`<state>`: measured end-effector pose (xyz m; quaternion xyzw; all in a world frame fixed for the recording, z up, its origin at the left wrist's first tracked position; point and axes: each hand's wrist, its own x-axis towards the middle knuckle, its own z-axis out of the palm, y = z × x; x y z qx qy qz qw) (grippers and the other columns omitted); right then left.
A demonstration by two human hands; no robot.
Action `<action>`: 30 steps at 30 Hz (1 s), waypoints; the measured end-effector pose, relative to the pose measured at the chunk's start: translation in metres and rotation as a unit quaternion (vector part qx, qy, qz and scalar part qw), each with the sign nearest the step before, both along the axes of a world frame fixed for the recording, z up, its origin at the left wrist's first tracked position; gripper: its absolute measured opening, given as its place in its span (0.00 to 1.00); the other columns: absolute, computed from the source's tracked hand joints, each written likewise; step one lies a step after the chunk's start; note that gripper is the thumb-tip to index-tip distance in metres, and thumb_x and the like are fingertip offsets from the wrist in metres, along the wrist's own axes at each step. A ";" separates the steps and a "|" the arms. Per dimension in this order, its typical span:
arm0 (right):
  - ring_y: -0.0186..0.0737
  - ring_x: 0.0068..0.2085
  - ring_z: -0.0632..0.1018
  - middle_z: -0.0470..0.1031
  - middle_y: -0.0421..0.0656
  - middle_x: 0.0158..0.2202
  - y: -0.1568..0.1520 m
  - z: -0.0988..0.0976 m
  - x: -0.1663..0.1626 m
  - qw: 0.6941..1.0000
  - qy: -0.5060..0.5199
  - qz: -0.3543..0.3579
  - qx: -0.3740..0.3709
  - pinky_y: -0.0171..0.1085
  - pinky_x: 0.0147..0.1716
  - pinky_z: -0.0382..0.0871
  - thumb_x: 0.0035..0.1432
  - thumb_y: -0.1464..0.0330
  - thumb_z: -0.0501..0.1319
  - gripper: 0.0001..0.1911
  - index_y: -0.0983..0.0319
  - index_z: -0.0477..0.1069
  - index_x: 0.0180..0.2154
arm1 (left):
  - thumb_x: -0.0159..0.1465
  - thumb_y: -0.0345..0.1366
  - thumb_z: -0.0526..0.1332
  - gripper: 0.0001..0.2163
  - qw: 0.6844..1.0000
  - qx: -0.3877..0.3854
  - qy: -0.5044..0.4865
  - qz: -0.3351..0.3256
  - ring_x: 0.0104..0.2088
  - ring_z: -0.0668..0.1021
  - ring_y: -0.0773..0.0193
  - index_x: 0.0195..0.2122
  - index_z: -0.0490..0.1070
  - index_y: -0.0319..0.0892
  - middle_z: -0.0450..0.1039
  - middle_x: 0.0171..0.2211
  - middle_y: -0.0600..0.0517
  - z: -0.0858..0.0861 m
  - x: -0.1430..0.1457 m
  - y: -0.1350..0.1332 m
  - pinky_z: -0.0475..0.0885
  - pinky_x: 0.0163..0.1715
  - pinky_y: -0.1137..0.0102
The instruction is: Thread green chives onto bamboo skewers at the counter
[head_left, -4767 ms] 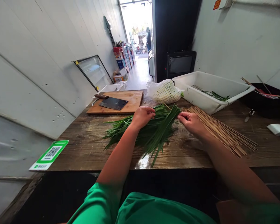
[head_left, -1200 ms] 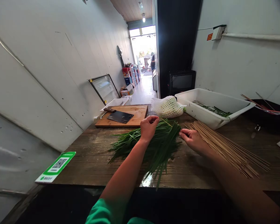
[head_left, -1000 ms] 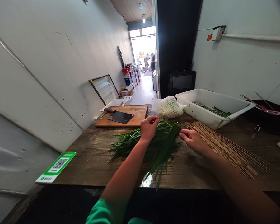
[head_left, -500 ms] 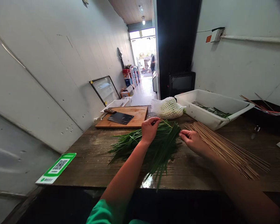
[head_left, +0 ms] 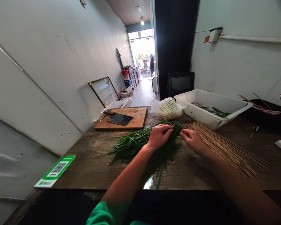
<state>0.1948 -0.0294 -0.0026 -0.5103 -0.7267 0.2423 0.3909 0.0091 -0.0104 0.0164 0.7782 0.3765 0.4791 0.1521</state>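
Note:
A heap of garlic chives lies on the wooden table, with its cut ends gathered at the right. My left hand is closed in a pinch on the chives near these ends. A thin bamboo skewer pokes out beyond its fingertips, pointing up and left. At the tips of the chives, my right hand is pinched shut, in line with the skewer; its grip point is partly hidden. Close to my right wrist, a loose bundle of bamboo skewers is spread on the table.
Behind the chives are a cutting board with a cleaver on it and a white foam-netted bundle. A white tub holding some chives stands back right, beside a black container. A green QR-code card lies front left.
My left hand has moved right and down, from the skewer's far tip to the chive ends. My right hand stays nearly in place. The view has shifted slightly.

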 end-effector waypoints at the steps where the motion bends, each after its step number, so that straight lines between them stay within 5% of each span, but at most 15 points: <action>1: 0.35 0.27 0.67 0.70 0.41 0.24 0.000 0.000 0.000 1.000 -0.001 -0.007 -0.002 0.33 0.27 0.58 0.56 0.61 0.52 0.16 0.64 0.72 0.29 | 0.60 0.35 0.60 0.07 1.000 0.002 0.014 0.018 0.36 0.77 0.65 0.33 0.78 0.42 0.78 0.34 0.50 0.003 -0.005 0.002 0.69 0.41 0.70; 5: 0.33 0.23 0.64 0.66 0.39 0.20 -0.001 0.004 0.000 0.999 -0.019 -0.038 -0.012 0.32 0.24 0.55 0.55 0.60 0.52 0.16 0.63 0.71 0.25 | 0.59 0.36 0.61 0.06 0.977 -0.001 0.113 0.179 0.38 0.75 0.62 0.32 0.78 0.44 0.77 0.31 0.51 0.011 -0.027 0.010 0.64 0.44 0.65; 14: 0.32 0.22 0.61 0.63 0.38 0.18 -0.004 0.010 -0.001 0.999 -0.024 -0.042 -0.018 0.32 0.23 0.54 0.53 0.60 0.52 0.16 0.63 0.71 0.25 | 0.55 0.36 0.64 0.08 0.929 -0.073 0.311 0.187 0.47 0.70 0.55 0.36 0.78 0.46 0.73 0.39 0.47 0.005 -0.029 0.010 0.58 0.46 0.61; 30: 0.35 0.24 0.66 0.68 0.40 0.21 -0.004 0.008 -0.001 1.000 -0.010 -0.013 -0.008 0.33 0.24 0.57 0.54 0.59 0.53 0.16 0.63 0.73 0.27 | 0.59 0.34 0.59 0.07 0.978 -0.071 0.064 0.185 0.35 0.77 0.64 0.33 0.77 0.44 0.78 0.33 0.52 0.004 -0.020 0.012 0.66 0.42 0.68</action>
